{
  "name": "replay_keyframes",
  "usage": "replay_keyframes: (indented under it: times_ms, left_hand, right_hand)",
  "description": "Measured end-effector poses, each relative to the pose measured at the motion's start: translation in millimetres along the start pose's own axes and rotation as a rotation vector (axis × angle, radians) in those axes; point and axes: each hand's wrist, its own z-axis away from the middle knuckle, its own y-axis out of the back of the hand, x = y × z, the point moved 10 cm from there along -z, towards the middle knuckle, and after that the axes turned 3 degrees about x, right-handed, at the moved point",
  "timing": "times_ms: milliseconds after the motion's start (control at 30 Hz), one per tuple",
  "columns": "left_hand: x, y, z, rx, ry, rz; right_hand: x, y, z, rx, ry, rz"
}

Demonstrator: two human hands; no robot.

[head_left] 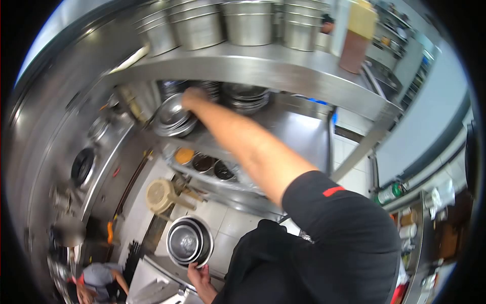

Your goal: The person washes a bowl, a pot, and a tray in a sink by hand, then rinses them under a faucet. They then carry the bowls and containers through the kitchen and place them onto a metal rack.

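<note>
The right hand (pixel 195 97) is up at the middle shelf (pixel 298 124), arm stretched long, fingers (pixel 190 93) curled over the rim of the top steel plate (pixel 174 114) in a leaning stack. It looks like a hold on that rim, though motion blur hides how tight it is. Just beyond the fingers stands a second, darker stack of plates (pixel 246 97). Directly above them a row of steel pots (pixel 248 23) lines the top shelf.

Down low, the left hand (pixel 201 279) cups the near rim of nested steel bowls (pixel 190 242), fingers wrapped under the edge and bearing the weight.

Below the reaching arm sit round condiment containers (pixel 203 162), one holding something orange. Well off from the left fingers, a co-worker in grey (pixel 98 278) bends near the stove burner (pixel 82 165).

My read on doing this well: lift the top plate clear instead of dragging it, since the stack tilts and could slide. Keep the bowls level in the other hand while reaching, and bring the plate down clear of the open containers.
</note>
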Motion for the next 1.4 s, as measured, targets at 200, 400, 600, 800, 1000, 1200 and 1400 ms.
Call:
replay_keyframes:
  times_ms: [200,400,600,800,1000,1200,1400]
  left_hand:
    - [-7,8,-49,-0.128,0.065,-0.02]
    - [-8,-8,-45,-0.176,0.156,-0.01]
    - [-2,-17,-55,-0.243,0.136,-0.1]
    - [0,-31,-53,-0.287,0.115,-0.104]
    - [-4,-27,-13,-0.164,0.022,-0.156]
    - [-8,-21,-16,-0.162,0.032,0.036]
    - [-15,-4,-3,-0.085,0.039,0.112]
  right_hand:
    - [12,11,23,0.096,-0.31,-0.389]
    - [38,0,52,0.258,-0.779,-0.837]
    - [-17,18,52,0.15,-0.146,-0.056]
    - [-8,29,61,0.115,-0.221,-0.313]
    - [-1,-13,18,0.15,-0.182,-0.077]
    - [6,-20,-2,-0.015,-0.185,-0.235]
    - [12,-23,5,-0.301,-0.272,-0.49]
